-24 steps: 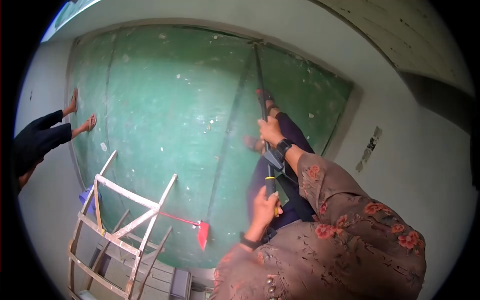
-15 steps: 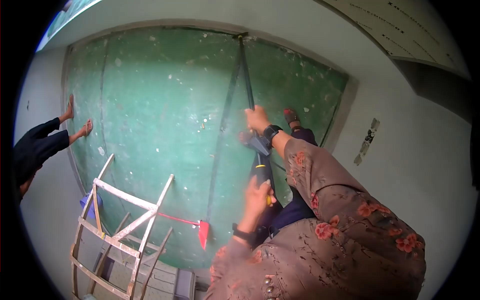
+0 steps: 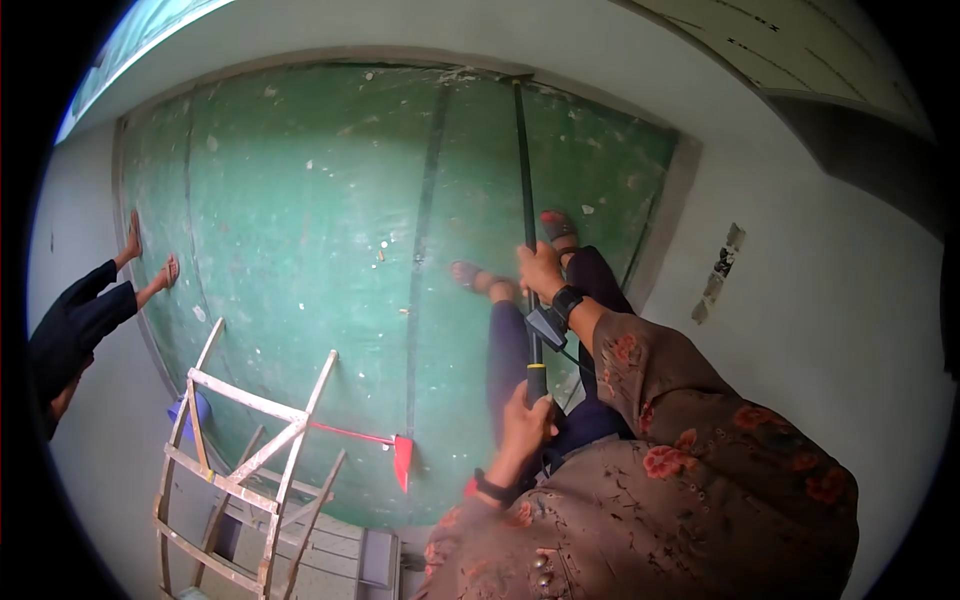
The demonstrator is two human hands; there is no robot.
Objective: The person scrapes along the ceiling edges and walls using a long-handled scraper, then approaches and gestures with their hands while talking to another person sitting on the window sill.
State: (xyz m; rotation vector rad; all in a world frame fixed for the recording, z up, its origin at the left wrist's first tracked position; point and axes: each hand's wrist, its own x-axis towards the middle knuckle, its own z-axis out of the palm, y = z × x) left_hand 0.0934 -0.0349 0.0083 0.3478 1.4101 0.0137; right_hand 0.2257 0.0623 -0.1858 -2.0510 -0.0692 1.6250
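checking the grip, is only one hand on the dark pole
No, the left hand and the right hand both grip the dark pole.

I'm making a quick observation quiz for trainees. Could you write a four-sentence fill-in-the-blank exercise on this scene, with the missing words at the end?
1. Of the left hand and right hand, the ____ one grips the pole nearer the body.
2. The ring on the pole is coloured ____.
3. The dustpan seen next to the ladder is coloured ____.
4. Of the other person's feet, ____ are in view.

Missing words: left; yellow; red; two.
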